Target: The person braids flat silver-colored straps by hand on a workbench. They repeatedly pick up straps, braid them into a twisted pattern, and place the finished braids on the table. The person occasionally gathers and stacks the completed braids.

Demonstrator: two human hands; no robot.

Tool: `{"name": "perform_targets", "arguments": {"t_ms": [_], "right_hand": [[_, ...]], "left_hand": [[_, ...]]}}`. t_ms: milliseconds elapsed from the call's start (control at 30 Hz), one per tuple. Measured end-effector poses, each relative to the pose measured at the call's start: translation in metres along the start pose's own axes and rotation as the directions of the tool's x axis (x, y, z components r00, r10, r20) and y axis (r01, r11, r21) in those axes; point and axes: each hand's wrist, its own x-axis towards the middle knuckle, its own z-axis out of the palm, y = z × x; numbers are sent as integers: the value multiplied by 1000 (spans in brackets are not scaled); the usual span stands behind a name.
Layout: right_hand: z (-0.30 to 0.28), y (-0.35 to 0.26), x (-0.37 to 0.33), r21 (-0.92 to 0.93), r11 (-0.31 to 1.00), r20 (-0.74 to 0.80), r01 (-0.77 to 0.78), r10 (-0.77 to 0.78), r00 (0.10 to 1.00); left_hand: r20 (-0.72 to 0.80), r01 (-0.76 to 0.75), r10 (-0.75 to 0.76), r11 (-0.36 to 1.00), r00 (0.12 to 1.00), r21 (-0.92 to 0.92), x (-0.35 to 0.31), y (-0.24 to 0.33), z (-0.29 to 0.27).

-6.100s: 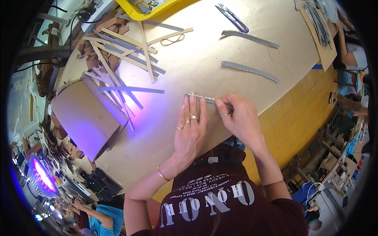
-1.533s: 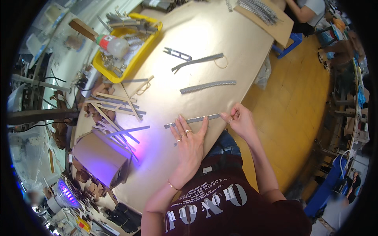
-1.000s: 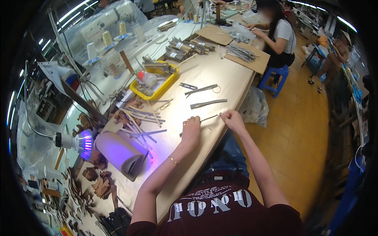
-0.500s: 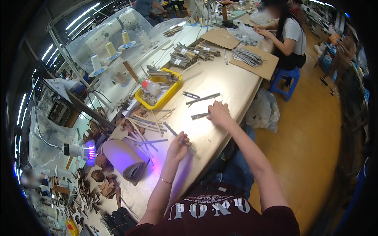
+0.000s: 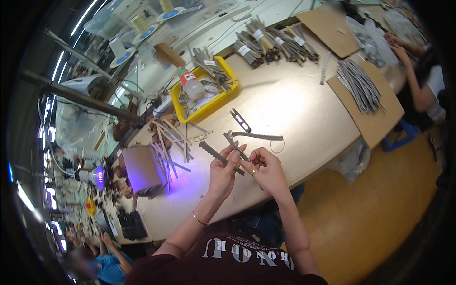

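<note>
In front of me, above the table, both hands are close together. My left hand (image 5: 223,176) is closed round a dark grey braided strip (image 5: 212,151), which slants down across its fingers. A second braided strip (image 5: 236,146) lies at the left thumb, and its lower end is pinched by my right hand (image 5: 270,175). A third braided strip (image 5: 259,136) lies on the table just beyond the hands, with a thin ring-like loop (image 5: 277,145) at its right end. Farther off lie dark thread snips (image 5: 241,121).
A yellow tray (image 5: 213,110) holds strips and a red-topped bottle (image 5: 192,88). Bundled strips (image 5: 278,43) lie behind; grey strips (image 5: 358,85) rest on cardboard (image 5: 384,116). Narrow strips (image 5: 173,142) lie near a brown curved block (image 5: 137,166) under a purple lamp (image 5: 97,176). Co-workers sit right and lower left.
My right hand has lifted a strip off the table and brought it to my left hand, which still holds its own strip. The view has shifted, bringing the table closer.
</note>
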Motion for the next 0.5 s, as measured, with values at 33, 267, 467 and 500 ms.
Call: {"name": "perform_targets", "arguments": {"t_ms": [33, 267, 467, 500], "right_hand": [[-7, -4, 3, 35, 999, 41, 0, -2, 999], [-61, -27, 16, -38, 973, 227, 228, -214, 950], [-46, -23, 89, -865, 465, 113, 191, -190, 975], [-48, -22, 87, -873, 449, 99, 190, -217, 971]], "left_hand": [[4, -8, 8, 999, 1000, 32, 1, 7, 8], [-30, -55, 73, 913, 997, 405, 2, 54, 69], [213, -351, 280, 692, 936, 631, -2, 105, 86], [281, -481, 392, 665, 876, 572, -1, 108, 92]]}}
